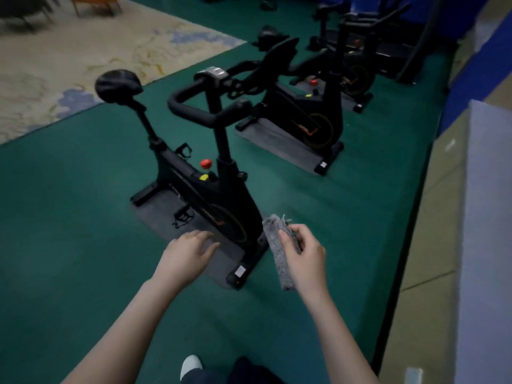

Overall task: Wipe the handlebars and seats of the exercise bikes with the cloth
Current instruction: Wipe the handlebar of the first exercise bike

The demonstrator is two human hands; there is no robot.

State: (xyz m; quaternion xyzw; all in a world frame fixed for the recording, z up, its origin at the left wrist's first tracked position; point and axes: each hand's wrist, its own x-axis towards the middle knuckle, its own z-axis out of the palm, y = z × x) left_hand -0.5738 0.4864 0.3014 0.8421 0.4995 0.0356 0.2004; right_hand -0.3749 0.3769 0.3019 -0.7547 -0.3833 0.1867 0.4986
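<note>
Cloth (273, 231) pinched in right hand (304, 261), left hand (188, 253) relaxed, empty; cloth may slip before reaching handlebars (194, 113).

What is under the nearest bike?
A grey mat lies under the nearest bike, on the green floor. The bike's frame and base bars cover the mat's middle, so anything there cannot be seen.
</note>
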